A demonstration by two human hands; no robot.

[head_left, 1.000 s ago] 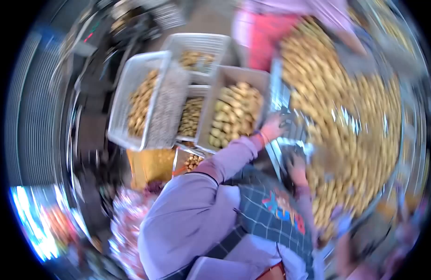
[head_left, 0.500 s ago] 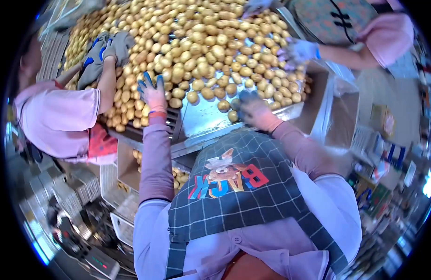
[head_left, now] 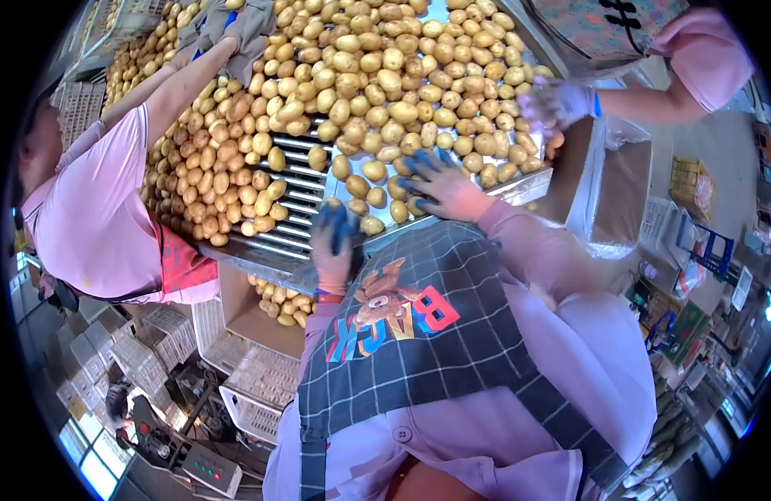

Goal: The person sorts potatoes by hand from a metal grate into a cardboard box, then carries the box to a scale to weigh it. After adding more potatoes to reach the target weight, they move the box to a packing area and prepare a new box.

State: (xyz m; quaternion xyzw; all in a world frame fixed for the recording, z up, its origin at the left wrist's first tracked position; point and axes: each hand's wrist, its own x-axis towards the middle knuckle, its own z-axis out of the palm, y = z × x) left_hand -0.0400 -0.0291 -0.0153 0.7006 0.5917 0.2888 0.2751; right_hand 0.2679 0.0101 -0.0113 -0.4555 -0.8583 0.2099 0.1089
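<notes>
A broad heap of yellow potatoes [head_left: 385, 79] covers the sorting table in front of me. My right hand [head_left: 444, 188], in a glove with blue fingers, lies palm down with fingers spread over several potatoes near the table's front edge. My left hand [head_left: 333, 242], gloved alike, is at the front edge beside the metal roller bars [head_left: 292, 200]. Its fingers stretch forward, somewhat blurred, and I see nothing in them. A few loose potatoes [head_left: 372, 225] rest on the smooth pale surface between my hands.
At left, a co-worker in pink [head_left: 101, 200] reaches into the heap with a grey cloth. Another person's gloved hand [head_left: 556, 104] touches potatoes at right. A plastic-lined carton [head_left: 615, 184] stands at the right end. Below the rollers, a box [head_left: 256, 321] holds potatoes, near white crates [head_left: 256, 388].
My left hand has drawn back from the heap towards the table edge. My right hand has moved slightly left. More roller bars show, and the left co-worker's hands have moved farther away.
</notes>
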